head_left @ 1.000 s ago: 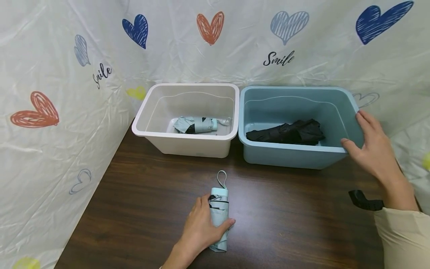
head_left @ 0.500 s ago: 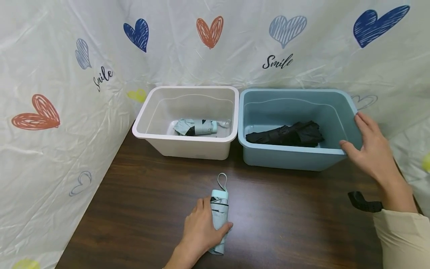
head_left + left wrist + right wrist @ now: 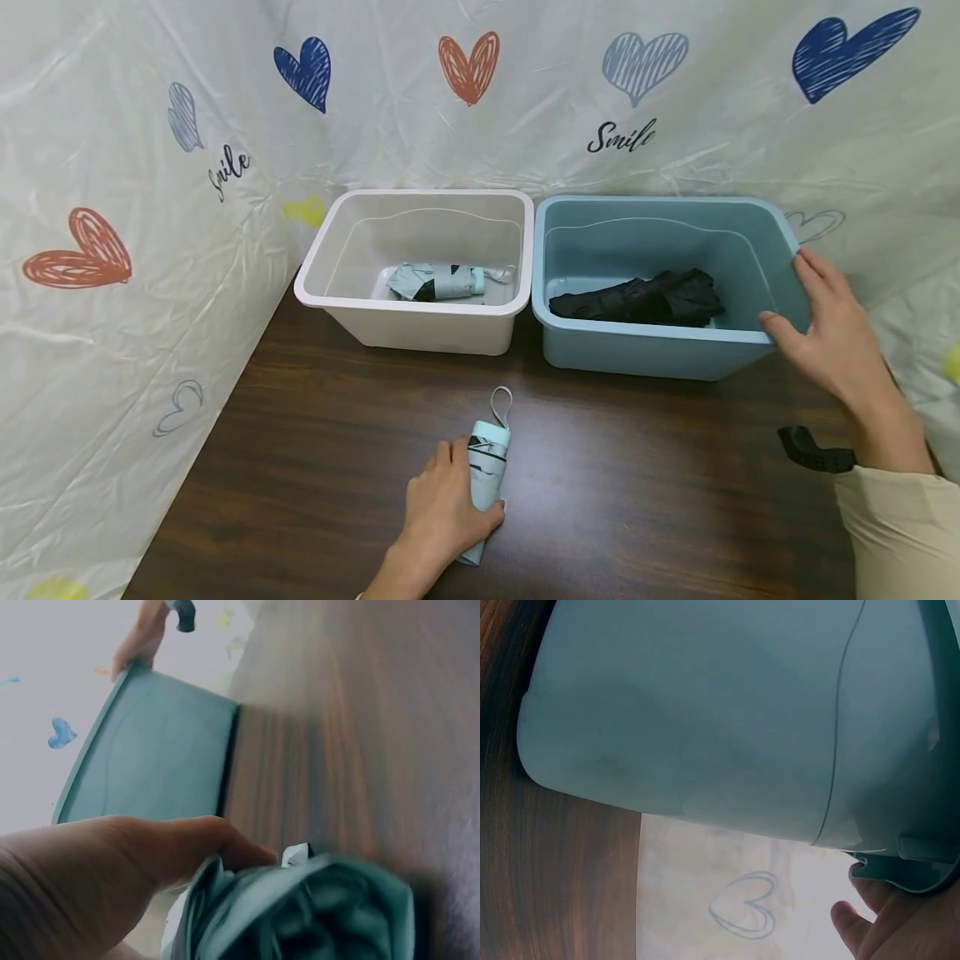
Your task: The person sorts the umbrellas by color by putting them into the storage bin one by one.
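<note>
My left hand point(image 3: 442, 508) grips a folded light-blue umbrella point(image 3: 487, 471) low over the dark table, thumb on its right side and fingers on its left. The umbrella's wrist strap point(image 3: 502, 406) points away from me, and its lower end leans left. In the left wrist view the gathered cloth end of the umbrella point(image 3: 322, 915) faces the camera, below my thumb point(image 3: 217, 840). At the right end of the blue bin point(image 3: 630, 350), my right hand point(image 3: 832, 333) holds the rim, thumb near the front corner. A black folded umbrella point(image 3: 637, 300) lies inside that bin.
Left of the blue bin stands a white bin point(image 3: 420, 321), with another light-blue umbrella point(image 3: 442, 282) lying in it. Both bins back onto a white sheet point(image 3: 390, 125) printed with hearts. The wooden table point(image 3: 637, 483) extends in front of them.
The light-blue umbrella under my left hand has turned, its strap end swinging slightly right and its lower end left. My left thumb has drawn inward against it. My right hand stays on the rim.
</note>
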`<state>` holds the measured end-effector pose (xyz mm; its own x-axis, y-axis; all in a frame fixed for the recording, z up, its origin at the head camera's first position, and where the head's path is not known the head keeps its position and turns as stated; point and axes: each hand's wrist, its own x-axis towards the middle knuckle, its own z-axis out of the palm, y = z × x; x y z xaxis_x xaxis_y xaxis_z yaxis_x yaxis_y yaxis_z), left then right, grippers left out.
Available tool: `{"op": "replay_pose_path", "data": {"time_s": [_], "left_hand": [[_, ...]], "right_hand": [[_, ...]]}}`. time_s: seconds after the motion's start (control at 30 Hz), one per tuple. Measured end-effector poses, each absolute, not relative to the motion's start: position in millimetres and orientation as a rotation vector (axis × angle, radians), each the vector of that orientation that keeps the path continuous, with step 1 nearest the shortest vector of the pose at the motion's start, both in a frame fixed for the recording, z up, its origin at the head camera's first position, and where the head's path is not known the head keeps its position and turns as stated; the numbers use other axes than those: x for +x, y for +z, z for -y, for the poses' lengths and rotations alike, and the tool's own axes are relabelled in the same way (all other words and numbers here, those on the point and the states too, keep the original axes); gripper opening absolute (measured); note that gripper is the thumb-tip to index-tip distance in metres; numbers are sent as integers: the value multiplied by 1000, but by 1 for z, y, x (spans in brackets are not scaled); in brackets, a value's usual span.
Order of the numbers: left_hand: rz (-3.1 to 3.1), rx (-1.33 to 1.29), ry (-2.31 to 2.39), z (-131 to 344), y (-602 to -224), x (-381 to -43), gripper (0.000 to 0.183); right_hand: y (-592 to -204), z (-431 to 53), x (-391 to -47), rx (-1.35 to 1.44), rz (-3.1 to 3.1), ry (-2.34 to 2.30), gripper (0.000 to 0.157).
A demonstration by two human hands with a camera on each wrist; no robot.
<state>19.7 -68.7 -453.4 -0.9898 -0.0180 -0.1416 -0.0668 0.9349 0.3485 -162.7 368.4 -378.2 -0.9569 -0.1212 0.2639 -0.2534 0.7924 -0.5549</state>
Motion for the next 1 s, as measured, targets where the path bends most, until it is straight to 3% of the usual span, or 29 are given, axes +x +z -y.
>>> {"op": "replay_pose_path", "data": {"time_s": [0.43,0.77,1.0], "left_hand": [[-2959,-6,500,76,-450,18,104],[-3010,-17,555,85,-455,15,80],[-2825,-39,767,99,-451,12,79]], "right_hand": [[-376,-369,-162,282,2776,908,78],[-377,-369,-163,269,2778,890,78],[-376,-368,-163,276,2778,890,78]]}}
